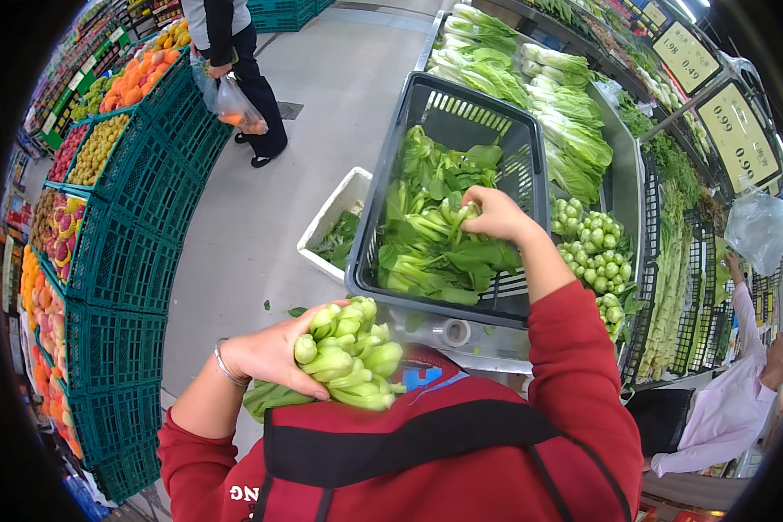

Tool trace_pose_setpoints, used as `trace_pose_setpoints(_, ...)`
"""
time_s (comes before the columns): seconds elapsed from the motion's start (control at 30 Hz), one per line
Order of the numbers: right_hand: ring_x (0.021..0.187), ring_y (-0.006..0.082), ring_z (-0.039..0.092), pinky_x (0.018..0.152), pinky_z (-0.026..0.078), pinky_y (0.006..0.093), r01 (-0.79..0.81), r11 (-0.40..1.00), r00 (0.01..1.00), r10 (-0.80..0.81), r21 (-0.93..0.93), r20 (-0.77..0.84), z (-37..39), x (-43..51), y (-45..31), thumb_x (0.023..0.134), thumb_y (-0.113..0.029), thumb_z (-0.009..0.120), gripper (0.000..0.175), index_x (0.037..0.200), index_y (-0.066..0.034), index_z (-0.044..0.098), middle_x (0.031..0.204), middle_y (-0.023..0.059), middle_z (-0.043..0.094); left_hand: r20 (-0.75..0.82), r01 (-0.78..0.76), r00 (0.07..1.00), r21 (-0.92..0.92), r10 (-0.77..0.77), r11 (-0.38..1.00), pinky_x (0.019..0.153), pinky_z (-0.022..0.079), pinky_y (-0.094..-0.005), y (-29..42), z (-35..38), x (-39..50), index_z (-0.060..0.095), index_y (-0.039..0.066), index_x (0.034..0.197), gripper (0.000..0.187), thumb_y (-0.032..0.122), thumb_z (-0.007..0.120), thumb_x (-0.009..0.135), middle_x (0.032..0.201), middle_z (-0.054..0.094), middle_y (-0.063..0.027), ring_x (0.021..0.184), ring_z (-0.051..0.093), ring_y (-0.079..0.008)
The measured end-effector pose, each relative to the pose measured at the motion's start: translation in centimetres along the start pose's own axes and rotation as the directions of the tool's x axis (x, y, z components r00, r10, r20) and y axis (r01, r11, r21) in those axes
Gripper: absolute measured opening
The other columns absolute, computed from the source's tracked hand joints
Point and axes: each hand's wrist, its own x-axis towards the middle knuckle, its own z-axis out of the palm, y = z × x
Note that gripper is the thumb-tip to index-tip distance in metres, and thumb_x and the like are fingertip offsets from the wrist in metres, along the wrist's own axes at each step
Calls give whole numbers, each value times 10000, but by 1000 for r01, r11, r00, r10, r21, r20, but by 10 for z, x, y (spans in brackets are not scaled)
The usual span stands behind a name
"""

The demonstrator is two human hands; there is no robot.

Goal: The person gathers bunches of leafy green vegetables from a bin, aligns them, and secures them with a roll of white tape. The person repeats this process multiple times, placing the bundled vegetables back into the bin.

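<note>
A thick bunch of bok choy (349, 355) is clasped against my chest by my left hand (274, 359), pale stem ends facing right and leaves trailing to the left. My right hand (499, 215) reaches into a dark grey plastic crate (445, 312). Its fingers pinch the stem end of a bok choy (464, 218) there. More loose bok choy (430, 261) lies in a heap over the crate's floor, leaves and stems mixed. The crate rests tilted on a metal display stand (489, 359).
Napa cabbages (561, 124) and stacked bok choy (597, 251) fill the stand at right. Left of the crate sits a white foam box (329, 228) with leaves. Teal crates (130, 261) of fruit line the left. One shopper (235, 72) stands ahead; another person (724, 404) is at right.
</note>
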Motion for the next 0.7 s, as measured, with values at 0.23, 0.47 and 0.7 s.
trace_pose_setpoints(0.23,723,44,584,594,460,183,251,589,959,-42,768,-281,-58,-53,-18,827,-66,695,317,1124,-61,584,917,-11,639,15,-12,1000,-52,13,999,1110,313,-342,4,0,2,114,36,1517,1148,106,880,665,1490,354,-113,1355,358,-201)
trace_pose_setpoints(0.47,865,125,643,719,544,247,468,396,883,-176,790,-435,-45,-69,-117,850,-23,676,313,1142,-43,565,1021,61,656,118,41,993,-139,-25,989,1130,285,-366,9,-3,5,64,34,1526,1190,174,887,678,1523,319,-121,1378,332,-216)
trace_pose_setpoints(0.7,1092,180,556,929,486,322,379,44,796,-525,924,-301,48,-111,-251,801,102,643,429,1185,-18,495,1185,96,528,-114,-68,991,67,75,995,1023,422,-327,11,-10,-3,348,26,1456,962,335,855,699,1374,520,-103,1235,492,-149)
